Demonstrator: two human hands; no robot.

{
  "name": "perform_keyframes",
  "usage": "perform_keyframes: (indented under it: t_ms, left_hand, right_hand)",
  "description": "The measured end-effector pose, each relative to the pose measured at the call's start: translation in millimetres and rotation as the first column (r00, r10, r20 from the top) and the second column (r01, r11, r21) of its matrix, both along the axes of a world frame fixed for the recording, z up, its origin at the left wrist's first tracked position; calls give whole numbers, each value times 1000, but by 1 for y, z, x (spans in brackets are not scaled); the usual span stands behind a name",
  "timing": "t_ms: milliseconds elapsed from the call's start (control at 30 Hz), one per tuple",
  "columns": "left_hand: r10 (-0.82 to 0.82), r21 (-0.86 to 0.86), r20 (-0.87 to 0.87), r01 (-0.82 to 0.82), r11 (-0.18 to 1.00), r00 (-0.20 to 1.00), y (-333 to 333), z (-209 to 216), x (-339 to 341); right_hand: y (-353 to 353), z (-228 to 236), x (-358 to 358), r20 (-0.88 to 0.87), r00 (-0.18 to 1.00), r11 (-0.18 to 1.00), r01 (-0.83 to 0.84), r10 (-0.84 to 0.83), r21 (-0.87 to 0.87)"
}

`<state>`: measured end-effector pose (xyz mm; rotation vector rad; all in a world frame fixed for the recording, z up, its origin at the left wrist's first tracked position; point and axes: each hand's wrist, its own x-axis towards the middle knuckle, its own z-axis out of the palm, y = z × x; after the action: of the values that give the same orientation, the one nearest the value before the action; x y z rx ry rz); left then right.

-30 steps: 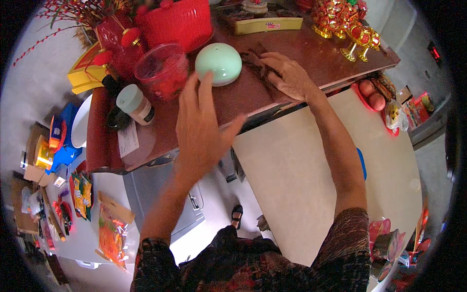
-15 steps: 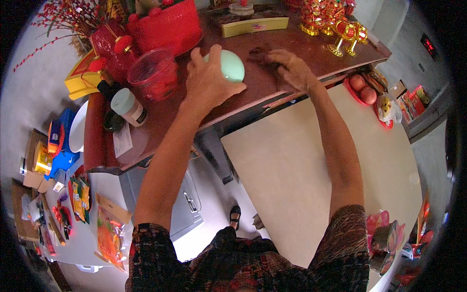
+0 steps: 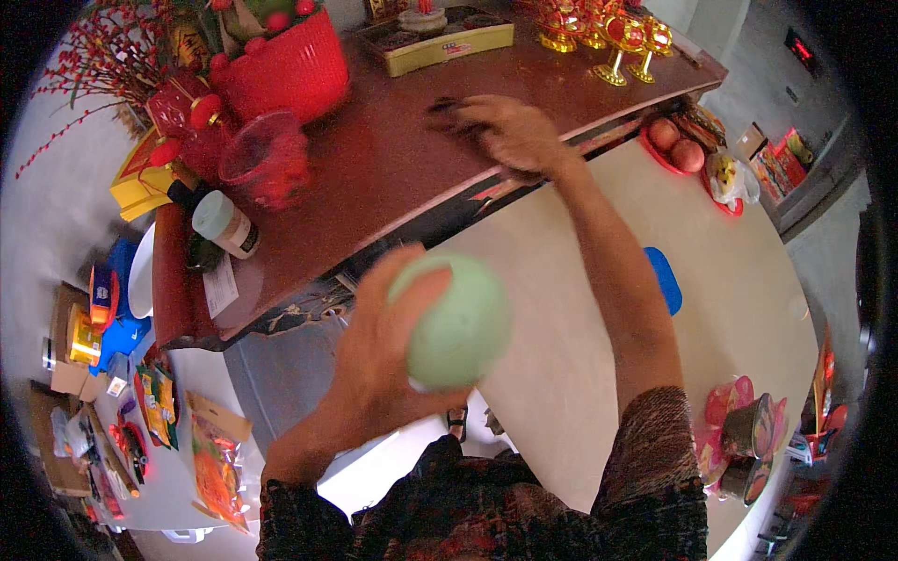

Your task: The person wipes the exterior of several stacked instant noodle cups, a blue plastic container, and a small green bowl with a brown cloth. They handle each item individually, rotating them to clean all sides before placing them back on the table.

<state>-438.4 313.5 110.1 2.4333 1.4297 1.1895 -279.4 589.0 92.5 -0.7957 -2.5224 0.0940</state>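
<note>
My left hand is closed round a smooth, rounded mint-green container, held up in front of the cabinet top's front edge; motion blurs it, and whether it is a cup or a jar I cannot tell. Over on the dark red-brown cabinet top, my right hand lies palm down with its fingers bent to the left. A small dark thing shows at those fingertips, too blurred to name. Left of both hands stand a clear red plastic tub and a white jar with a pale lid.
A red planter and a yellow incense tray stand along the back. Gold goblets are at the far right. Below is a pale table, with a red plate of round fruit and a blue object.
My left hand has lifted the mint-green container off the cabinet top and brought it toward me. My right hand has shifted left in the picture with the dark thing. The view has turned slightly.
</note>
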Motion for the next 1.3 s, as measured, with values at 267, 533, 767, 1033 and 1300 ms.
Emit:
perform_keyframes:
  t_ms: [267,533,767,1033,1300]
  left_hand:
    - [-138,9,233,139,990,963,-42,29,5]
    - [-14,-203,219,60,977,976,-58,12,12]
    - [-19,-284,182,71,956,983,-63,14,-1]
    - [-3,-337,185,67,939,983,-69,-4,-18]
    - [48,-337,152,6,941,987,-82,-13,-28]
  right_hand:
    - [-124,-17,-100,-215,763,792,-596,610,131]
    - [-52,-7,-38,-237,950,969,231,-203,93]
    - [-45,2,-89,-200,839,835,-534,506,-130]
    - [-5,-9,-153,-66,992,993,108,-111,-49]
    - [-24,-3,-133,18,963,956,-266,270,-127]
